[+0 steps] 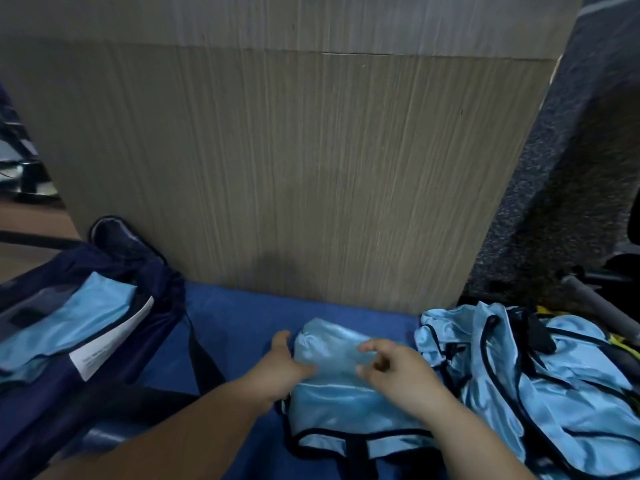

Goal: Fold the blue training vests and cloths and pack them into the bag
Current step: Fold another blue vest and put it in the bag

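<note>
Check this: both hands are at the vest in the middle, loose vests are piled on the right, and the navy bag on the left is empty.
One thing is wrong: the bag is not empty. The head view shows light blue cloth and a white sheet inside it. The rest stands.

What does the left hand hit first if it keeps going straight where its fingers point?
The left hand points away along the left edge of the vest. Ahead lies bare blue mat, then the upright wooden panel: likely the panel first, though depth is unclear.
</note>
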`<state>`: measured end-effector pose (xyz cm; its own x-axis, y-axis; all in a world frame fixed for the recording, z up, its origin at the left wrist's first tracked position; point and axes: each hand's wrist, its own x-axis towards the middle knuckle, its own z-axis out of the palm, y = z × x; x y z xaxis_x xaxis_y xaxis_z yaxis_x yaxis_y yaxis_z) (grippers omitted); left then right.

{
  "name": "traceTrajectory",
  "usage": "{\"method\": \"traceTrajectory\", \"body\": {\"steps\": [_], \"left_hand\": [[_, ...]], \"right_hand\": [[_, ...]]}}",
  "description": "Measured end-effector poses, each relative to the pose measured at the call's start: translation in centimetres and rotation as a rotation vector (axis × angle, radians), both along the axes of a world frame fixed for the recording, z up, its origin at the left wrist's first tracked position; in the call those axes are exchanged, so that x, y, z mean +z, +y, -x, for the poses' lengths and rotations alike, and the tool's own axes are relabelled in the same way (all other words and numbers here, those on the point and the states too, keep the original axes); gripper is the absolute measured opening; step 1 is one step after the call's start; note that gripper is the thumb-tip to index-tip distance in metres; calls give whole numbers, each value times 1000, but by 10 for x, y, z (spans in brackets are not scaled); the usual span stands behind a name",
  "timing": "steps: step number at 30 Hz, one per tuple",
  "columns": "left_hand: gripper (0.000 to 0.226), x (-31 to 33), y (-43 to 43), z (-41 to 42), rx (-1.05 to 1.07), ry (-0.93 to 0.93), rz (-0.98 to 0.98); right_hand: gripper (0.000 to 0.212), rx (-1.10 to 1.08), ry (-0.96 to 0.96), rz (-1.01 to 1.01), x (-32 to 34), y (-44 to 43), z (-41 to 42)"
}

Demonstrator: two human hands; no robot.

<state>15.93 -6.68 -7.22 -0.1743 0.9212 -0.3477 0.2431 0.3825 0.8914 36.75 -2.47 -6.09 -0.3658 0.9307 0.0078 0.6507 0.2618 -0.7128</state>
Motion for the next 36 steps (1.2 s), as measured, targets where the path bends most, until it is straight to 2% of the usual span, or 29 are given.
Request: {"method": "traceTrajectory", "body": {"steps": [2,4,6,8,9,12,14,16,19,21,24,27,28,30,31,33,34,36], "left_hand": [[98,-7,2,0,-43,52,-55],[93,-8,4,-1,-44,24,-156],[86,-3,9,-2,-52,-31,-277],[82,3,14,0,-59,-32,-323],[80,4,17,3,-56,-8,-302],[73,-8,21,13,-16,278,-183],[69,-19,21,16,36,377,-186],[64,-23,17,9,49,519,-230],[58,-18,4,-6,-96,833,-396],[65,-16,-5,-17,-316,858,-511],[59,-26,-13,-27,-675,869,-518],[69,-30,-16,-26,-852,923,-411],[70,-28,-15,-23,-866,970,-356],[47,-16,-7,-14,-858,1095,-283],[46,-7,-2,-10,-820,1167,-295],[63,6,8,0,-713,1290,-322],[65,12,11,3,-646,1307,-340],[59,13,11,3,-501,1215,-420]], "right_hand": [[33,2,-131,-48,-9,4,-10],[48,34,-245,-116,-16,7,-15],[78,61,-298,-110,-18,7,-19],[121,102,-319,-33,-22,7,-22],[132,129,-359,8,-25,5,-22],[136,191,-455,67,-28,-2,-19],[138,146,-452,55,-27,-3,-18],[128,62,-397,34,-24,0,-19],[71,-106,-313,-37,-25,10,-28],[46,-211,-267,-35,-21,16,-36],[34,-284,-271,58,-15,20,-43],[43,-257,-166,189,-18,17,-44],[50,-229,-114,262,-18,15,-43],[55,-173,-46,461,-15,9,-42],[50,-126,-50,554,-10,4,-42],[29,33,-194,680,4,-4,-45],[19,85,-277,677,10,-6,-47],[22,48,-357,526,15,-3,-51]]}}
